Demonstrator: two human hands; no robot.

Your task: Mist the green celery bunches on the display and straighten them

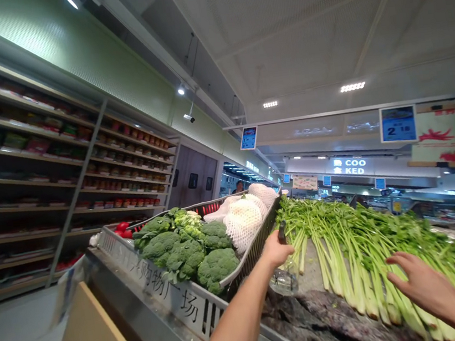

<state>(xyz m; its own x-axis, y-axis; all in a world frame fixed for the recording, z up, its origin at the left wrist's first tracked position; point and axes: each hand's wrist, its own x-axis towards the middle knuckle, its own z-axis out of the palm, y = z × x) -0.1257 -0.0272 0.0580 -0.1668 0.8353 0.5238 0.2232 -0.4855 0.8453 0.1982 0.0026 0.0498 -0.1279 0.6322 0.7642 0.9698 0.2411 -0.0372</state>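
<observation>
My left hand (276,249) is closed around what looks like a spray bottle (284,280), its black top (281,232) sticking up past my fingers and its clear body showing below. It is beside the crate's right wall, at the left end of the celery. Over the celery stalks (360,270) hovers my right hand (422,282), fingers apart and holding nothing; whether it touches them I cannot tell. The celery lies in a wide row, leaves away from me and pale stalk ends towards me. Dark, wet-looking cloth or sheeting (326,317) lies in front of the stalks.
A grey plastic crate (163,291) on the left holds broccoli (180,255) and white vegetables in foam nets (244,218). Red produce (123,229) sits behind its left end. Stocked shelves (19,153) line the left wall. Price signs (398,124) hang above the display.
</observation>
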